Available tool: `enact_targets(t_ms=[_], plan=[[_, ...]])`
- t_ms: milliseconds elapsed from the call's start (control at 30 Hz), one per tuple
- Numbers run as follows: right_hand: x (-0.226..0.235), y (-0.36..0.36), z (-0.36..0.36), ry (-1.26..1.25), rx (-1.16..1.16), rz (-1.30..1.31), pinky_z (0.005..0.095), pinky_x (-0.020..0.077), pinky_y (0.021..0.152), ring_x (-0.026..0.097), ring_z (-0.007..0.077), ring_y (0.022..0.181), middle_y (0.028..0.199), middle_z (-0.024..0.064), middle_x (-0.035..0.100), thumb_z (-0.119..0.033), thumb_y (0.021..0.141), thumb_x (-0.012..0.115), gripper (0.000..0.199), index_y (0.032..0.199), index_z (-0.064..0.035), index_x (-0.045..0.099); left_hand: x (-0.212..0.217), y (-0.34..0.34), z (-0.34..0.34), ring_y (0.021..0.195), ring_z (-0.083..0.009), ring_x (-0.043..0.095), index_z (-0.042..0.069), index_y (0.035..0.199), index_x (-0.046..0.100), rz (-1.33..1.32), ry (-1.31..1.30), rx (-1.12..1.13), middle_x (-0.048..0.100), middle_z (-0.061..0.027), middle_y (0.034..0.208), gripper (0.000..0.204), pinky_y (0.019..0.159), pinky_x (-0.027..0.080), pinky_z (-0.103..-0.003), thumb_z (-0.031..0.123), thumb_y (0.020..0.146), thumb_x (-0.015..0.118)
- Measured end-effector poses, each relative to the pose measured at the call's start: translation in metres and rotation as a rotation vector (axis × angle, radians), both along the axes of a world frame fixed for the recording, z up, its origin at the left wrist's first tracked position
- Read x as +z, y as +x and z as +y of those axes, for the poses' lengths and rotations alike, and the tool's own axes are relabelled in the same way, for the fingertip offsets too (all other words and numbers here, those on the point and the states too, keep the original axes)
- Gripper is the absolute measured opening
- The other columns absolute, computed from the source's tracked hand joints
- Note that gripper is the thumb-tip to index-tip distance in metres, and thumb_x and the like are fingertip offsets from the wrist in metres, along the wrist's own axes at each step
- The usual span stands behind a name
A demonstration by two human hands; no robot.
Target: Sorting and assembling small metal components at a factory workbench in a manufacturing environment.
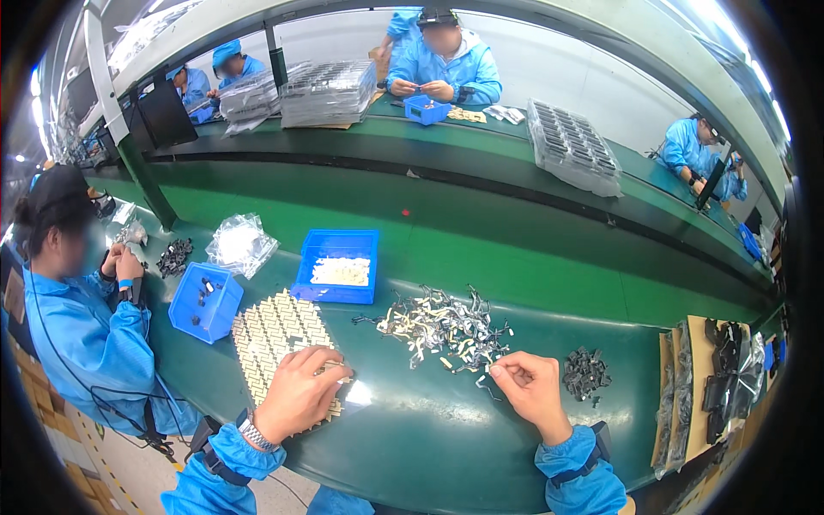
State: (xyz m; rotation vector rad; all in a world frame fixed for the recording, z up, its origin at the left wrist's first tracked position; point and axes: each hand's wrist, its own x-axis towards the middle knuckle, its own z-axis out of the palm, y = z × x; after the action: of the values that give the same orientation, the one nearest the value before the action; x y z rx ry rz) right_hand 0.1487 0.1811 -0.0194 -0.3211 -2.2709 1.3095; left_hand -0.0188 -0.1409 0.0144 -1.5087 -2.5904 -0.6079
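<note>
Blue sleeves (584, 489) enter from the lower edge, each with a dark strap near the wrist. Metal-banded watch (256, 433) on the left wrist.

Left hand (300, 386): palm down over the lower right part of a sheet of cream pieces (276, 339), which lies on the green counter (421, 446). Fingers bent and bunched, tips at the sheet's right edge. Underside hidden; cannot tell whether it has hold of anything.

Right hand (530, 390): thumb and forefinger brought together at the right edge of a loose heap of wired parts (446, 326), coloured black, white and cream. Remaining fingers curled in. Cannot tell whether a strand is between the tips; a thin dark wire lies just below them.

Surroundings: pile of small black pieces (586, 375) to the right of the right hand, apart from it. Farther right, bagged black parts (724, 369) on cardboard. Beyond the sheet, a blue tray (339, 238) containing cream pieces; left of it, a clear plastic bag (240, 246) and a blue bin (221, 302) with a few black pieces inside.

Co-worker (94, 335) at left, blue clothing, hands close together. Across the way, another person (472, 64) has both hands near a second, smaller blue bin (427, 112); wrapped tray stacks (324, 94) stand on that side.
</note>
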Motion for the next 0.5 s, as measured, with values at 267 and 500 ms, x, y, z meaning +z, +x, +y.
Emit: enact_targets(t_ms=[267, 500], plan=[[0.0031, -0.0009, -0.0021, 0.007, 0.009, 0.012, 0.0226, 0.0283, 0.045, 0.038, 0.0009, 0.049, 0.063, 0.0016, 0.062, -0.008, 0.088, 0.078, 0.011, 0.088, 0.0008, 0.073, 0.0065, -0.0014, 0.0017, 0.111, -0.0284, 0.058, 0.015, 0.106, 0.067, 0.009, -0.114, -0.002, 0.06, -0.0051, 0.117, 0.026, 0.084, 0.048, -0.046, 0.007, 0.083, 0.07], [0.0039, 0.0002, -0.0016, 0.025, 0.017, 0.007, 0.0229, 0.0295, 0.044, 0.039, 0.0019, 0.048, 0.064, 0.0031, 0.063, -0.009, 0.086, 0.079, 0.011, 0.088, 0.0003, 0.073, 0.0095, 0.0005, 0.0051, 0.107, -0.0311, 0.058, 0.013, 0.106, 0.068, 0.025, -0.113, -0.002, 0.06, -0.0075, 0.114, 0.026, 0.087, 0.049, -0.045, 0.006, 0.082, 0.07]])
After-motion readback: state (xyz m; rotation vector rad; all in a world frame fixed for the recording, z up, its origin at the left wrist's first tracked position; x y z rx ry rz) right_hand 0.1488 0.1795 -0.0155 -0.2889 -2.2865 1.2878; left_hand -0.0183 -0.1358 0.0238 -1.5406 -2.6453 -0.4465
